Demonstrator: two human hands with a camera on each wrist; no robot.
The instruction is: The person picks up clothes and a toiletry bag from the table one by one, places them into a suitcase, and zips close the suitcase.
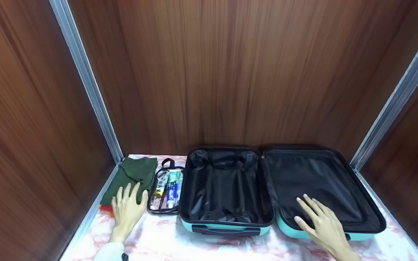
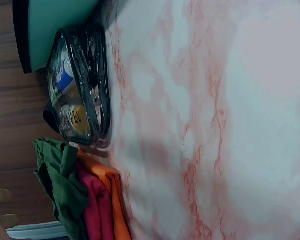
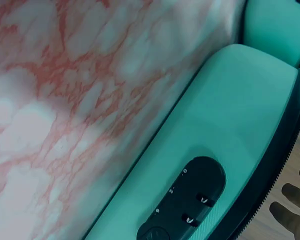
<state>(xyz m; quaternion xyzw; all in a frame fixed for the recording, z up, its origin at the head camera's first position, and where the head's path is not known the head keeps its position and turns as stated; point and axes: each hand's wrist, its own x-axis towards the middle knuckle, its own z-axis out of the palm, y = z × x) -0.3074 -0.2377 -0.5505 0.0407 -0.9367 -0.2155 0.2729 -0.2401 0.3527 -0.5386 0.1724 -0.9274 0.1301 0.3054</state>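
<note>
My left hand (image 1: 127,210) is spread with straight fingers, near the front of a stack of folded clothes. The stack has a dark green garment (image 1: 136,170) on top, with a crimson one (image 2: 96,202) and an orange one (image 2: 116,192) under it. Whether the fingertips touch the cloth I cannot tell. My right hand (image 1: 323,226), fingers extended and holding nothing, is over the front part of the right half (image 1: 314,177) of an open mint-green suitcase. The left half (image 1: 227,174) shows a bare black lining.
Between the clothes and the suitcase lies a clear pouch (image 1: 165,211) with black trim, holding toiletry tubes. A combination lock (image 3: 190,200) is on the suitcase's side. Wood-grain panels (image 1: 223,79) enclose the marbled pink-and-white table (image 1: 158,239) at the back and sides.
</note>
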